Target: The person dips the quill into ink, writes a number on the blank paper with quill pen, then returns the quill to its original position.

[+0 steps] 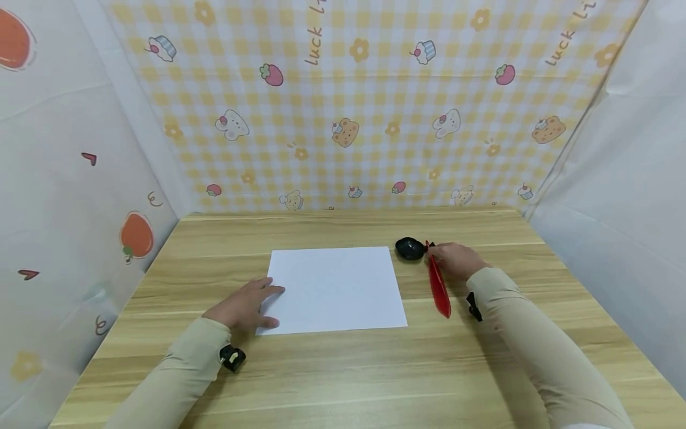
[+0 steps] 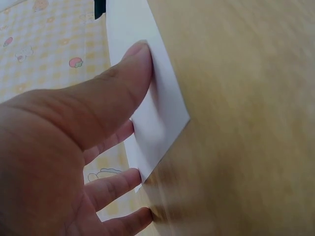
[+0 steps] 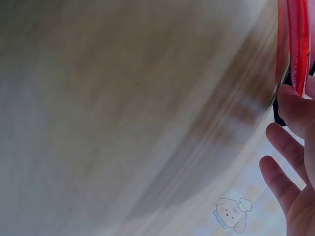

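A white sheet of paper [image 1: 333,290] lies flat on the wooden table. My left hand [image 1: 248,305] rests at its left edge with the fingers spread; in the left wrist view the thumb [image 2: 130,73] lies over the sheet near a corner. At the right, my right hand [image 1: 455,257] pinches a slim red item [image 1: 439,289], glossy like plastic, which hangs toward the front. Fine ridges run along this red item [image 3: 298,54] in the right wrist view; its exact kind I cannot tell. A small black dish [image 1: 409,250] sits just left of those fingertips.
The wooden table [image 1: 332,381] ends at a yellow checked backdrop [image 1: 321,149] behind. A pale sheet hangs on the left side [image 1: 64,196], another on the right side [image 1: 616,179]. Each wrist wears a black device.
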The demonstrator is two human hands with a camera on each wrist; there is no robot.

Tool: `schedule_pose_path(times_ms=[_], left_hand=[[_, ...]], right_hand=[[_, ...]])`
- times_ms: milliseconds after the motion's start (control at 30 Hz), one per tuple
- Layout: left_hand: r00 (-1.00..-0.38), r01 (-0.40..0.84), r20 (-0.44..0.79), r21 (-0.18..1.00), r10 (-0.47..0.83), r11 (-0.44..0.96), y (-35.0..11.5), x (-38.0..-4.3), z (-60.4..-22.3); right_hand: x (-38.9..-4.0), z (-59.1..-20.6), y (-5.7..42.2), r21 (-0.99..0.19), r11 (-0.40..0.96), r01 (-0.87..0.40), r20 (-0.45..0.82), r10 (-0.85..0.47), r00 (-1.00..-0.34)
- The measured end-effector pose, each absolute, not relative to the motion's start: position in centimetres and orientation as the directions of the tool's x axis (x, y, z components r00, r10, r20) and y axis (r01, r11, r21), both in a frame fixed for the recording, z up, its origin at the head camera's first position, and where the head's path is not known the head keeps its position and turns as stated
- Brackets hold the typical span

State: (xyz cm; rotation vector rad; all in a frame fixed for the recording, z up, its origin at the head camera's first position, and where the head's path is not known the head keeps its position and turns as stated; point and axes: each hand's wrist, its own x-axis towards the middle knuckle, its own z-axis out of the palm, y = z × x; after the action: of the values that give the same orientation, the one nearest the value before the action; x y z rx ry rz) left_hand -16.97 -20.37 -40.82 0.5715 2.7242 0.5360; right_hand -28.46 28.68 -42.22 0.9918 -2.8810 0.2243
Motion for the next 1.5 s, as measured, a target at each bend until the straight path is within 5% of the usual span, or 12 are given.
schedule_pose_path(times_ms=[400, 733, 1500], left_hand=[[-0.876, 0.311, -0.225, 0.413, 0.427, 0.856, -20.4, -17.01, -40.91], [-0.875, 0.31, -0.228, 0.414, 0.427, 0.856, -20.61, -16.52, -41.39], [-0.874, 0.328, -0.22, 0.392, 0.434, 0.859, -20.47, -17.12, -41.0]], right_hand=[[-28.02, -41.41, 28.56, -0.102, 0.792, -0.602, 0.13, -0.589, -0.798], [-28.14, -42.13, 28.75, -0.198, 0.74, -0.643, 0.201, -0.612, -0.765], [-28.64, -41.4, 28.13, -0.407, 0.71, -0.575, 0.264, -0.511, -0.818]])
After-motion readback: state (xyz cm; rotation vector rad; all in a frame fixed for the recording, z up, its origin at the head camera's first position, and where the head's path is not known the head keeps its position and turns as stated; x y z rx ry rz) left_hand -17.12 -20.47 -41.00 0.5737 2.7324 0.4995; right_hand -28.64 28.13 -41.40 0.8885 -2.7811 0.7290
